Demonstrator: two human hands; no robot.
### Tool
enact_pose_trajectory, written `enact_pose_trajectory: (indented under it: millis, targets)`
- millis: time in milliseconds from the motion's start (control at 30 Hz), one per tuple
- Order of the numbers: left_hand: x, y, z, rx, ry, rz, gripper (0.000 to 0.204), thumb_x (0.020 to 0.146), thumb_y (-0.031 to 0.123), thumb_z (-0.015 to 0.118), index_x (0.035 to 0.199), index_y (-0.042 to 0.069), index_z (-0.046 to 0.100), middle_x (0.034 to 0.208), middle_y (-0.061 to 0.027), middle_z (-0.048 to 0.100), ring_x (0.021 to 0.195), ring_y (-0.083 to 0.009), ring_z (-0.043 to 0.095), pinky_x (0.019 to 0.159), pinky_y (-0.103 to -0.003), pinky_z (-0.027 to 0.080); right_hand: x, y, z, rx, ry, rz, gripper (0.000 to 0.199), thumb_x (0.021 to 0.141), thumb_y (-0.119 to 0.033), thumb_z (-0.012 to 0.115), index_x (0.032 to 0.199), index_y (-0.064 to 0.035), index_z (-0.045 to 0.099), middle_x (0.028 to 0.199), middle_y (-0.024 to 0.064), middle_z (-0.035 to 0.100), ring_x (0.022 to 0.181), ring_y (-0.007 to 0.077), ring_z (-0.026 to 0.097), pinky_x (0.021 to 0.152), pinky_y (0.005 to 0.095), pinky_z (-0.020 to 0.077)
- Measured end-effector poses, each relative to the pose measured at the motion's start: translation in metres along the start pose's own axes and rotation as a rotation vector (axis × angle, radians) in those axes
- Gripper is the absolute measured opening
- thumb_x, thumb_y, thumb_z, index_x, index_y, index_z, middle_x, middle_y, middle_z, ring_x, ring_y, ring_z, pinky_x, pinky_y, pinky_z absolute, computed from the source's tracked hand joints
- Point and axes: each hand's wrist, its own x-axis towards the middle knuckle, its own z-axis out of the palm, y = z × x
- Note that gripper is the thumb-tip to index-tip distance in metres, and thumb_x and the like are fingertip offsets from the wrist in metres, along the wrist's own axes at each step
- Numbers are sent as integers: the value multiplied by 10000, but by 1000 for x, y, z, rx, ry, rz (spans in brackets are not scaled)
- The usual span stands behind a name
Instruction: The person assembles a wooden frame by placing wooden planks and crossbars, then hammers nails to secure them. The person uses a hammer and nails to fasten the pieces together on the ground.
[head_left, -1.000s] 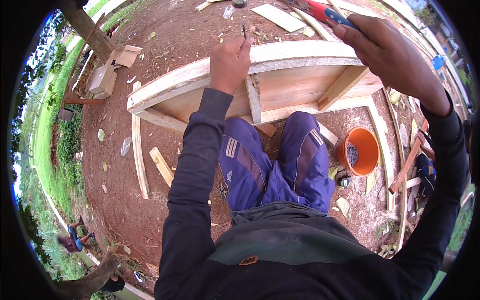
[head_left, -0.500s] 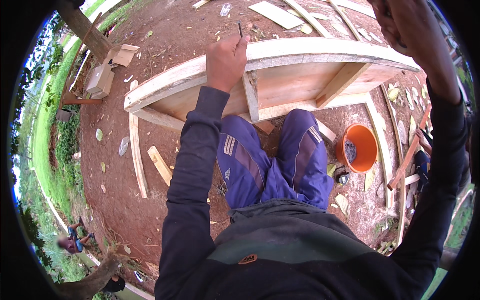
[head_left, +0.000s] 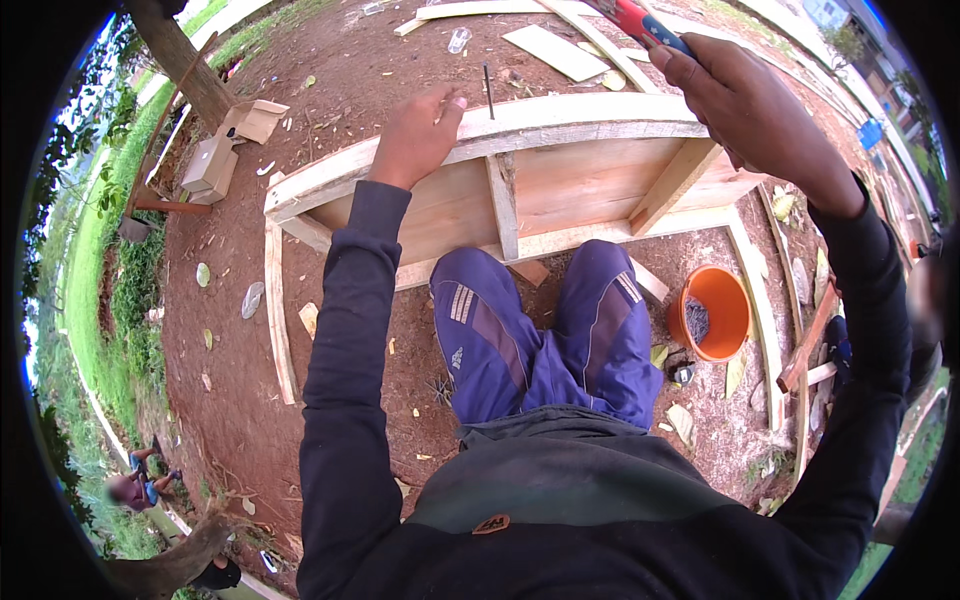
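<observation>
A long nail (head_left: 488, 90) stands upright in the top edge of a wooden frame (head_left: 590, 119) with a plywood panel and cross-pieces. Just left of the nail, my left hand (head_left: 420, 137) is closed over that top edge; its fingertips are partly hidden. My right hand (head_left: 745, 105), raised at the upper right, grips the red and blue handle of a hammer (head_left: 640, 22). The hammer's head lies outside the picture. Below, my knees (head_left: 535, 300) are bent close to the frame's near side.
An orange bucket (head_left: 735, 310) with nails in it stands right of my knees, a tape measure (head_left: 682, 373) beside it. Timber strips (head_left: 280, 310) and boards (head_left: 555, 52) lie on the reddish soil. A cardboard box (head_left: 208, 165) sits far left near a tree trunk (head_left: 180, 60). Another person (head_left: 925, 300) is at the right.
My left hand has let go of the nail and shifted left along the frame; the nail stands by itself. My right hand has come down and leftward, bringing the hammer handle into view.
</observation>
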Motion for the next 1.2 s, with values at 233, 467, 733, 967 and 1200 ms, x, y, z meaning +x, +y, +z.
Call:
enact_pose_trajectory:
  millis: [233, 467, 733, 967, 1200]
  targets:
    - [-16, -8, -22, 576, -200, -262, 477, 1028, 365, 404, 883, 17, 696, 926, -257, 717, 902, -451, 687, 847, -561, 513, 13, 20, 24, -49, 40, -122, 412, 1060, -354, 544, 903, 25, 576, 746, 204, 537, 691, 359, 584, 700, 475, 474]
    - [-22, -11, -21, 585, -127, -234, 432, 1001, 305, 434, 827, 22, 711, 829, -240, 718, 790, -441, 695, 806, -547, 527, 31, -35, -26, 510, 424, 82, 411, 1116, -398, 450, 932, -39, 528, 616, -41, 421, 410, 60, 396, 370, 233, 371]
    - [-15, -10, -19, 582, -167, -268, 459, 1010, 324, 409, 846, 21, 713, 886, -243, 720, 851, -447, 694, 813, -548, 529, 21, 43, 22, -224, 177, -495, 441, 1091, -425, 517, 982, 1, 549, 621, 64, 423, 523, 182, 516, 520, 402, 400]
    - [-16, -3, -16, 558, -154, -290, 457, 1008, 327, 415, 875, 22, 728, 899, -245, 723, 859, -455, 694, 818, -554, 525, 40, -35, -46, 422, 525, 14, 434, 1116, -437, 429, 899, -70, 508, 603, -52, 414, 411, 55, 392, 359, 236, 351]
    - [-20, -5, -21, 594, -163, -300, 463, 1010, 331, 413, 880, 22, 732, 896, -245, 724, 867, -457, 693, 837, -555, 521, 17, 46, 19, -133, -1, -318, 244, 1048, -246, 484, 1091, -33, 594, 821, 63, 530, 559, 146, 525, 449, 303, 433]
